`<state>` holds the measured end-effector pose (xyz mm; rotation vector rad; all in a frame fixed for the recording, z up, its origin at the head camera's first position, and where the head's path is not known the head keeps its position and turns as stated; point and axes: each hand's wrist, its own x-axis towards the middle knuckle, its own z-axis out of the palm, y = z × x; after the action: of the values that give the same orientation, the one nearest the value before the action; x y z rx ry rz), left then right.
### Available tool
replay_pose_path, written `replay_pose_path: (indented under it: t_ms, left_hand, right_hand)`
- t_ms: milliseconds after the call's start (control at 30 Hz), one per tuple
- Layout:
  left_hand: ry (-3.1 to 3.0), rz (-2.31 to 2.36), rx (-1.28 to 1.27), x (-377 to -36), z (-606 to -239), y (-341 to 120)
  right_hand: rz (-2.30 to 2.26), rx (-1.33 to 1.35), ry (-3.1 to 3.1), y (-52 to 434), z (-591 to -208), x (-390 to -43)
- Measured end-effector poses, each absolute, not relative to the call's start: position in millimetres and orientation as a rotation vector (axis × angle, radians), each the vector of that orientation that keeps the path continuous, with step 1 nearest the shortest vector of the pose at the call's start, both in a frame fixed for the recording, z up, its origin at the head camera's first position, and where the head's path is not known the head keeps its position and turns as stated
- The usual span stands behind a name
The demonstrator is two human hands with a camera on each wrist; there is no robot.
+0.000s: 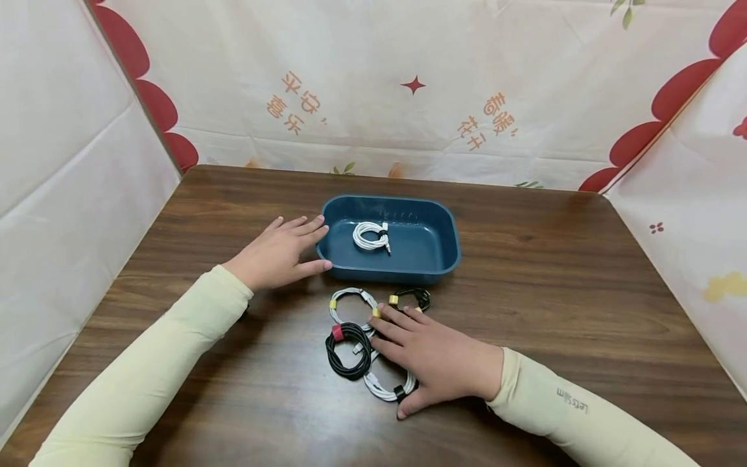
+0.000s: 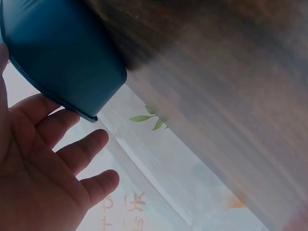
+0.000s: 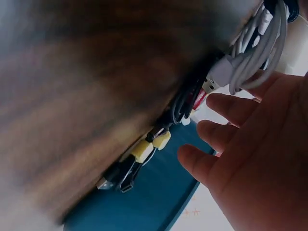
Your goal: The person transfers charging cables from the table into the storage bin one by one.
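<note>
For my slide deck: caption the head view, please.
Left hand steadies blue tray; right hand rests on coiled cables.

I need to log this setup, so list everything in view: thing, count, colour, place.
tray: 1, dark blue, middle of the table, far side of the loose cables
cable in tray: 1, white, coiled, with a dark tie
white cable with yellow ties: 1, on the table just in front of the tray
black cable with yellow tie: 1, right of that one
black cable with red tie: 1, nearer the person
white cable with black tie: 1, nearest, partly under the right hand
table: 1, dark wood grain
backdrop cloth: white with red print, around the table
left hand: open, at the tray's left end
right hand: flat over the cables
</note>
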<state>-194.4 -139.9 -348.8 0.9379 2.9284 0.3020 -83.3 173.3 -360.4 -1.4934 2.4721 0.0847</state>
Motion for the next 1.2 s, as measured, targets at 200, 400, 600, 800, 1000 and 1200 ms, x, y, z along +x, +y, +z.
replay_pose_path:
  t_ms: [200,400,600,800,1000,1200]
  left_hand:
    - [2.934,0.293,0.960,-196.2,-349.8,-140.1]
    - [2.940,0.303,0.967,-195.7,-351.4,-140.2]
    - [2.944,0.304,0.963,-195.3,-351.0,-140.0]
    - [2.943,0.298,0.971,-195.7,-351.4,-139.4]
    - [2.929,0.297,0.970,-195.0,-350.6,-139.3]
    - [2.927,0.294,0.965,-196.6,-349.8,-140.0]
  right_hand:
    - [0.098,-1.522,2.483,172.5,-362.5,-82.9]
    - [0.051,-1.573,2.492,172.8,-356.6,-85.7]
    - [0.020,-1.616,2.527,172.1,-337.5,-93.2]
    - [0.015,-1.599,2.580,169.0,-310.4,-109.6]
    - [0.038,-1.575,2.635,161.6,-285.4,-137.0]
    - [0.111,-1.514,2.679,151.1,-265.1,-178.6]
